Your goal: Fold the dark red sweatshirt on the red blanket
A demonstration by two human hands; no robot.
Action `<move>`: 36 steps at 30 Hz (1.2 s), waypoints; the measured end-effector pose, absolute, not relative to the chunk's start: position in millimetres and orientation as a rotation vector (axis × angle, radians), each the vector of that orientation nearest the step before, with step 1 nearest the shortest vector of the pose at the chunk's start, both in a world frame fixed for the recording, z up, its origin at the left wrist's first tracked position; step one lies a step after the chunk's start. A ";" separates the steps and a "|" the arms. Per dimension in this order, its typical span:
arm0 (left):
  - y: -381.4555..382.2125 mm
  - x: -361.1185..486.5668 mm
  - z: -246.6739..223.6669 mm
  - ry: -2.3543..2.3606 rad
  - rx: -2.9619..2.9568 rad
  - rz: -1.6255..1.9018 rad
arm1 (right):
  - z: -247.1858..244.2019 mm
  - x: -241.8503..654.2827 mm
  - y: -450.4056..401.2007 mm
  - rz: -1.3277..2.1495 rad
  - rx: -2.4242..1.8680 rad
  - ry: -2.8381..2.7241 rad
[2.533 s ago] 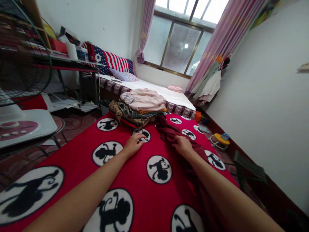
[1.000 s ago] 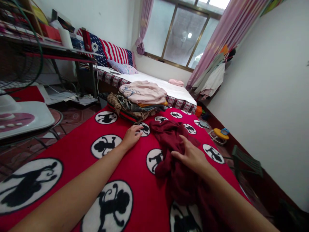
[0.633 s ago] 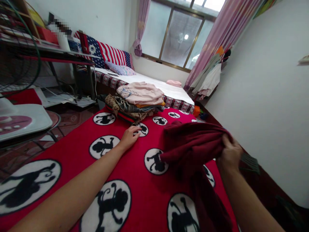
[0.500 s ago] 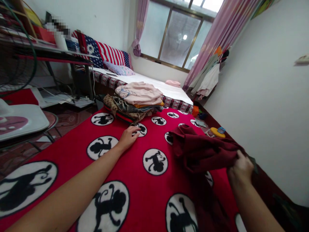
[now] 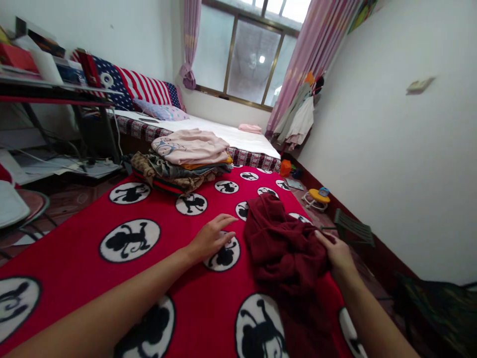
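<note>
Right of centre, your right hand (image 5: 338,256) pinches crumpled maroon cloth (image 5: 281,243). Mid-frame, your left hand (image 5: 210,239) spreads loosely over plush red blanket (image 5: 208,318).

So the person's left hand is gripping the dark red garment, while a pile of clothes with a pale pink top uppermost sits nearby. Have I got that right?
Not quite: in the head view, the right hand grips the dark red garment; the left hand is empty. The pile of clothes does have a pale pink top uppermost.
</note>
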State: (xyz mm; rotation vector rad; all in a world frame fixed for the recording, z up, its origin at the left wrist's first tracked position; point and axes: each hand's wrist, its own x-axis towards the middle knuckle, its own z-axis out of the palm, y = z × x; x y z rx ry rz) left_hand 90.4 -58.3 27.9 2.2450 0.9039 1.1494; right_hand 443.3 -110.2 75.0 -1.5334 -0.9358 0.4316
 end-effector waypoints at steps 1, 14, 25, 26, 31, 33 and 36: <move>-63.8 98.2 33.1 0.880 2.189 1.202 | 87.2 434.5 -106.7 0.421 -1.394 -0.762; -80.3 48.6 160.8 0.880 1.886 1.759 | 109.7 216.9 -190.7 1.446 -0.629 -2.399; -32.7 43.4 33.9 1.346 2.387 0.804 | 57.7 344.6 -159.2 0.213 -2.058 -1.766; -34.9 47.2 31.5 1.358 2.425 0.749 | 53.8 352.1 -157.8 0.204 -2.104 -1.765; -52.7 55.9 45.5 1.374 2.627 0.720 | 44.2 373.9 -151.4 0.380 -1.934 -1.760; -60.2 56.2 52.1 1.229 2.650 0.720 | 50.4 385.0 -142.2 0.512 -1.751 -1.525; -75.5 56.9 56.1 0.982 2.622 0.606 | 76.3 405.2 -122.6 0.556 -1.460 -0.843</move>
